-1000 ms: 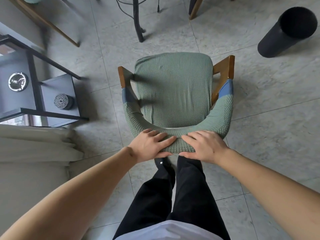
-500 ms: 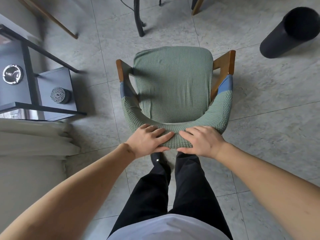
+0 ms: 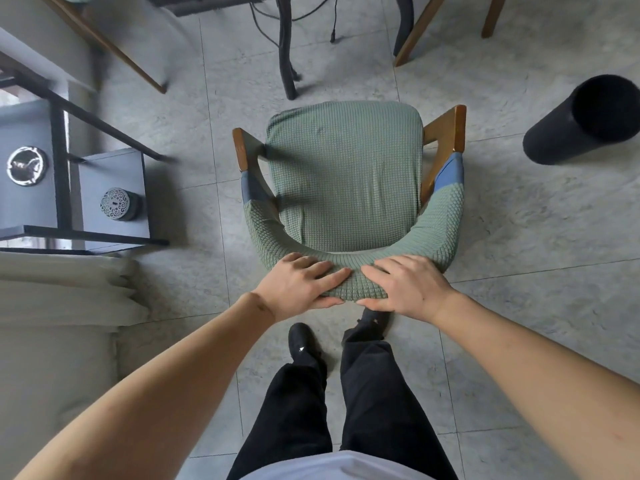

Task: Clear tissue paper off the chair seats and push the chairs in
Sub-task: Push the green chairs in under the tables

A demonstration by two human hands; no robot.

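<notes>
A grey tiled floor (image 3: 519, 237) filled most of the view. Near its middle stood the chair (image 3: 346, 168), its seat and curved backrest covered in green textured fabric, with wooden arms showing at the far left and far right corners. The seat faced the far side, toward the dark table leg (image 3: 286, 64) just beyond its front edge, and no tissue paper lay on the visible seat.

At the left stood a dark metal shelf unit (image 3: 62, 188) (two round patterned objects sat on its grey shelves), and pale fabric (image 3: 52, 306) lay bunched near it. A black cylindrical bin (image 3: 581, 123) stood at the far right, well apart from the chair.

The person's black trouser legs (image 3: 346, 410) and black shoes (image 3: 303, 342) stood just behind the backrest.

The left hand (image 3: 298, 287) rested on the top of the backrest, its fingers (image 3: 329, 277) straight and slightly spread over the fabric, the thumb tucked under the near edge. The right hand (image 3: 405, 287) lay just beside it on the same rail, fingers extended and close together, thumb likewise below the rail. The fingertips of the two hands nearly met at the middle of the backrest.
</notes>
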